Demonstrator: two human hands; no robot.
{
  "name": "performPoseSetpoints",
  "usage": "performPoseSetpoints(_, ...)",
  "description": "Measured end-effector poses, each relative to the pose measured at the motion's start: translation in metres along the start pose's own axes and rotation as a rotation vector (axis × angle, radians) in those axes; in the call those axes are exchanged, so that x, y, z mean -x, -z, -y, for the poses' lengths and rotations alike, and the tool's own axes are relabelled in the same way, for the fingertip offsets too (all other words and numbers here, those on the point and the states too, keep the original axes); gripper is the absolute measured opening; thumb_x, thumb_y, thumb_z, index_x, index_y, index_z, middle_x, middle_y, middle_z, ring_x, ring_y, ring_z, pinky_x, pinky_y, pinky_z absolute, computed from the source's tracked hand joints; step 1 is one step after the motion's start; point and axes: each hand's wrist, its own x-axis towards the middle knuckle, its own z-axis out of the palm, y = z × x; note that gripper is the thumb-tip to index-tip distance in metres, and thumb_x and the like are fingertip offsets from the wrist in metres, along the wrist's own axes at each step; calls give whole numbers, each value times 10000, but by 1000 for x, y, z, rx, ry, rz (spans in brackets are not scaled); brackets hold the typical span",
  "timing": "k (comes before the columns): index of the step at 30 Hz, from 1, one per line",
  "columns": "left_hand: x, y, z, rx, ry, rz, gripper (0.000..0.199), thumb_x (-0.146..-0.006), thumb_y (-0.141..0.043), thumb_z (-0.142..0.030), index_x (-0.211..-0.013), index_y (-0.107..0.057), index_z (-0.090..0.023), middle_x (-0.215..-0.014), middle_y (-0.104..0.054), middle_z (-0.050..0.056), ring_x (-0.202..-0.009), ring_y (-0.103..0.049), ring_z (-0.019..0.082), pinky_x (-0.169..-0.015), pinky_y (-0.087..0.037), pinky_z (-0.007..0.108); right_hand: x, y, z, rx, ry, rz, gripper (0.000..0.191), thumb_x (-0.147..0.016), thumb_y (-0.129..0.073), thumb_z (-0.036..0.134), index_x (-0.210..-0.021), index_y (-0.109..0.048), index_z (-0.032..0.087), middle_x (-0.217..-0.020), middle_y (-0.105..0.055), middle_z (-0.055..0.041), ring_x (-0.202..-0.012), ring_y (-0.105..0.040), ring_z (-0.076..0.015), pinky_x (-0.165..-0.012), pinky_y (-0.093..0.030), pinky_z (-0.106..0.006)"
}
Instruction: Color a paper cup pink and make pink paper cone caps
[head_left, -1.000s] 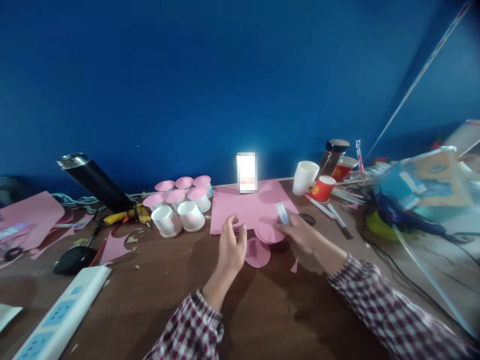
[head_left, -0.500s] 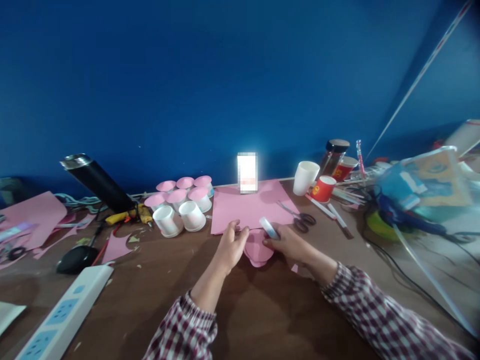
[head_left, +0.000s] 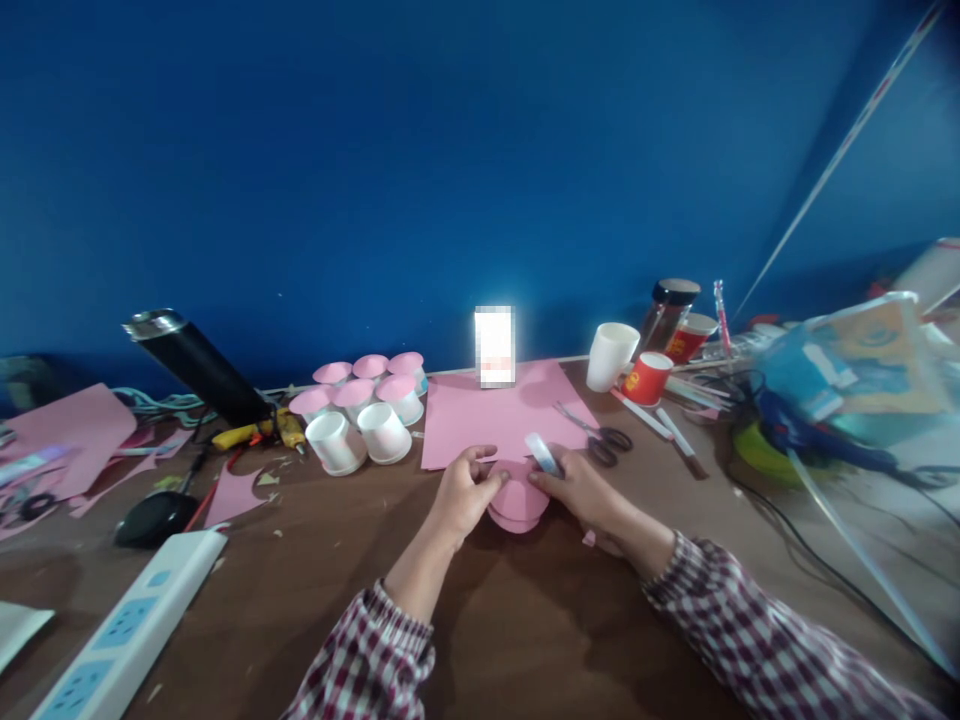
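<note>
My left hand (head_left: pixel 463 500) is closed on the left side of several overlapping round pieces of pink paper (head_left: pixel 517 508), its thumb on top. My right hand (head_left: pixel 581 490) grips a short, shiny, whitish roll-like piece (head_left: pixel 541 455), too blurred to name surely. The right thumb also presses on the right side of the pink rounds. Just beyond both hands lies a large pink sheet (head_left: pixel 487 420). Dark-handled scissors (head_left: pixel 604 440) rest on its right edge, near my right hand.
White paper cups, several topped with pink discs (head_left: pixel 358 392), stand at left. A power strip (head_left: pixel 127 625), black flask (head_left: pixel 199 365) and pink scraps (head_left: pixel 236 497) lie farther left. At right are a white cup (head_left: pixel 613 357), red cup (head_left: pixel 648 380), markers (head_left: pixel 681 443) and a blue glue gun (head_left: pixel 810 435).
Both thumbs have come inward onto the pink rounds, which now sit flatter and more squarely together. The whitish piece in my right hand has shifted slightly to the right.
</note>
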Motion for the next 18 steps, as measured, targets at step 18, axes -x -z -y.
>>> performPoseSetpoints(18,-9,-10,15,72,-214,-47,736,-698,-773,-405,-1315,-453,-161,-1292,-543,167,-1007,-639,223,-865,-537,379,-31,14,-3,129,91,-184,183,-760,-640,324,-793,-508,202,-749,-563,5,-724,-521,-184,-706,-420,-324)
